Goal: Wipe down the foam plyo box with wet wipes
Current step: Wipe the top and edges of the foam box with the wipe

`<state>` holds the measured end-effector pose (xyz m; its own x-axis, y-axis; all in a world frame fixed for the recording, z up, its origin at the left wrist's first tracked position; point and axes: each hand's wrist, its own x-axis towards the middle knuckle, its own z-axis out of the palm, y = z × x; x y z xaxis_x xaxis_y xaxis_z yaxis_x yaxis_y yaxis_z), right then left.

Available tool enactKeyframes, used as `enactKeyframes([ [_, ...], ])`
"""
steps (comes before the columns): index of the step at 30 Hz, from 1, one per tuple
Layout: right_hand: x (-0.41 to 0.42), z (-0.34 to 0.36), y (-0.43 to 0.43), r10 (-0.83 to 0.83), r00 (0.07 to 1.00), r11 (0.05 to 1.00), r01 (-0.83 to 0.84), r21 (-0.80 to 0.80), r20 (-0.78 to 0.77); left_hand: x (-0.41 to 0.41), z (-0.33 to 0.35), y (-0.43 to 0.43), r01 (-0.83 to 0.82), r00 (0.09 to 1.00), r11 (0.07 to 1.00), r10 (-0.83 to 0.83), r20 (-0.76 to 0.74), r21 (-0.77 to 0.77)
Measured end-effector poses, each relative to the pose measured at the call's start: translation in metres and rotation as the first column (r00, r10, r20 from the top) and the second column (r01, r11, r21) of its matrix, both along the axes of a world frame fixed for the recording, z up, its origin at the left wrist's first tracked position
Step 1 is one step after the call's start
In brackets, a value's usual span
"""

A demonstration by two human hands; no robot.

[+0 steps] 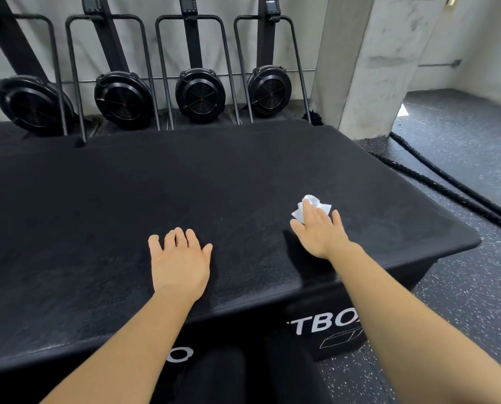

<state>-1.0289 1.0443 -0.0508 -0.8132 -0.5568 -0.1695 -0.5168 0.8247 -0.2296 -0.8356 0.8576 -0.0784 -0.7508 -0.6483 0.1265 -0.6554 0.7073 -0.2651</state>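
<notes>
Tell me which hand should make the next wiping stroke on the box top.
Right. The right hand presses the white wipe onto the plyo box; the left hand rests flat, holding nothing.

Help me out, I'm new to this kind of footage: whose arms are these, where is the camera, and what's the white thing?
There is no machine here: a person wears one camera on the head, looking down at their own arms. The left hand lies flat on the black foam plyo box. The right hand, fingers straight, presses a crumpled white wet wipe against the box's top. Behind stand four black fan machines; a thick rope lies on the floor.
</notes>
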Motion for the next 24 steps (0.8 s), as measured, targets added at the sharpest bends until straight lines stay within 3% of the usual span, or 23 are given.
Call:
enactKeyframes([
  [2,0.021,0.002,-0.005,-0.014,1.0,0.992,0.01,-0.124,-0.027,-0.001,0.001,0.0,0.0,1.0,1.0,0.0,0.001,0.0],
  [5,0.067,-0.001,-0.01,0.091,0.973,0.986,-0.118,-0.121,-0.21,0.0,0.002,0.001,-0.001,1.0,1.0,0.001,-0.003,0.016],
  [7,0.099,-0.006,-0.014,0.12,0.96,0.977,-0.16,-0.144,-0.254,0.001,0.002,0.001,0.0,1.0,1.0,0.0,-0.011,0.028],
  [11,0.145,-0.01,-0.022,0.185,0.949,0.941,-0.247,-0.233,-0.256,0.002,0.003,0.002,-0.002,1.0,0.999,0.003,-0.023,0.045],
  [17,0.143,-0.008,-0.028,0.338,0.911,0.898,-0.388,-0.207,-0.237,0.003,0.003,0.002,0.005,0.999,0.998,-0.003,-0.034,0.056],
  [20,0.116,-0.002,-0.02,0.327,0.919,0.907,-0.371,-0.201,-0.221,0.002,0.002,0.001,0.007,0.999,0.998,-0.005,-0.035,0.061],
  [24,0.067,0.004,-0.002,0.154,0.959,0.96,-0.203,-0.193,-0.239,0.002,-0.001,0.0,-0.002,1.0,0.998,0.004,-0.031,0.056],
])
